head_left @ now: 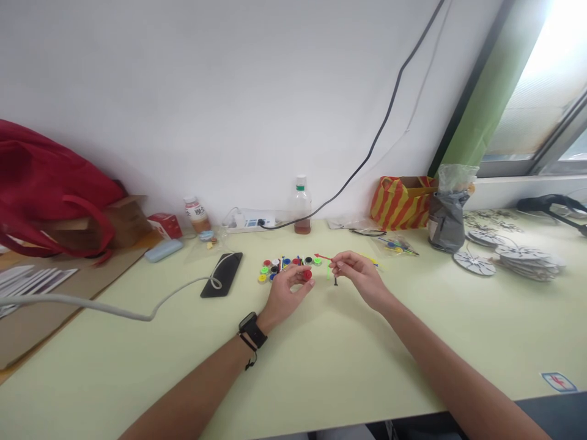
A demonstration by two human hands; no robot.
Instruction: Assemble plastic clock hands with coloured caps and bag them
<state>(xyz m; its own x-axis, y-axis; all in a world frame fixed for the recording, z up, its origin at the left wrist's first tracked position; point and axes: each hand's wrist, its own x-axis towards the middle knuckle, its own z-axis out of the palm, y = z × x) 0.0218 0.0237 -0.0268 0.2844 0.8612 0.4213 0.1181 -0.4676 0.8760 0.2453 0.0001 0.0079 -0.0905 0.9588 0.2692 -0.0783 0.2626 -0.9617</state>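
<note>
My left hand (290,289), with a black watch on its wrist, pinches a small red round piece (307,275) between thumb and fingers. Facing it, my right hand (355,275) is closed on a thin red stick with a pointed tip (323,256), which points left toward the red piece. The two are apart. Behind my left hand lies a cluster of small round pieces in several colours, among them a yellow one (262,278) and a green one (317,261). A black stick (335,281) and a green stick (328,271) lie beside my right hand.
A black phone (222,276) with a pale cable lies left of the hands. Bottles (302,211) and a power strip (252,220) stand by the wall. To the right are a striped bag (398,205), a grey bag (446,223) and stacked discs (527,260). A red bag (46,177) is far left.
</note>
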